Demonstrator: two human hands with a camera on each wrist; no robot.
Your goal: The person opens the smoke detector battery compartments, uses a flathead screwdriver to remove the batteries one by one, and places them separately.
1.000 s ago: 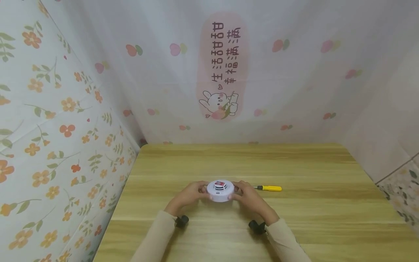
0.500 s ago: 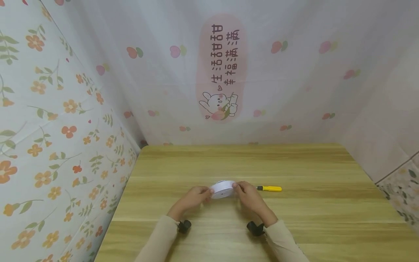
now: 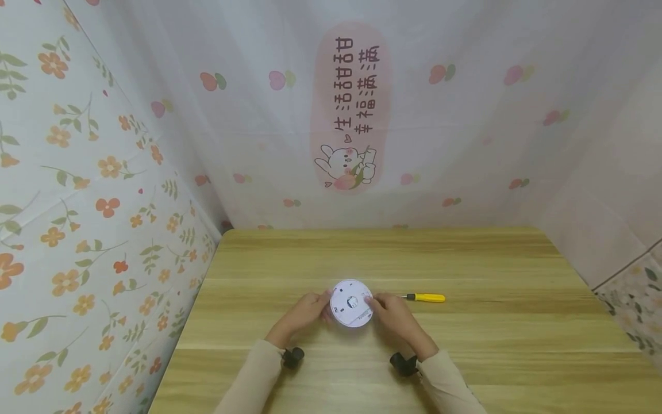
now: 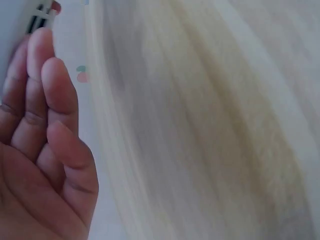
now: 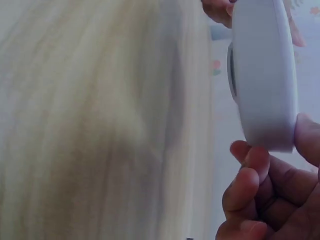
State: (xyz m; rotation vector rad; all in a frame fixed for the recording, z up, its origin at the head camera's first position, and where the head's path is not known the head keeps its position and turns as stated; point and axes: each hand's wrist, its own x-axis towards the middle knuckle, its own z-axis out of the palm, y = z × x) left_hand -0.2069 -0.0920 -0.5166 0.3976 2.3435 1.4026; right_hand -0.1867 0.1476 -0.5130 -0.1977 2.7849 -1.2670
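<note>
Flipped since a second ago, the detector (image 3: 351, 303) now shows its flat back, held just above the counter (image 3: 465, 345) mid-front. Both hands, left hand (image 3: 305, 310) and right hand (image 3: 393, 315), pinch its rim. Inspecting the back seems the step; next likely calls for the screwdriver (image 3: 425, 297) just right.

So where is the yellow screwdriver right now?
In the head view the yellow screwdriver lies flat on the wooden table, just right of the right hand and the white round device.

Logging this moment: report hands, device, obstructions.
Left hand and right hand both grip the round white device, flat underside toward the head camera. Yellow screwdriver lies apart, right of it.
</note>
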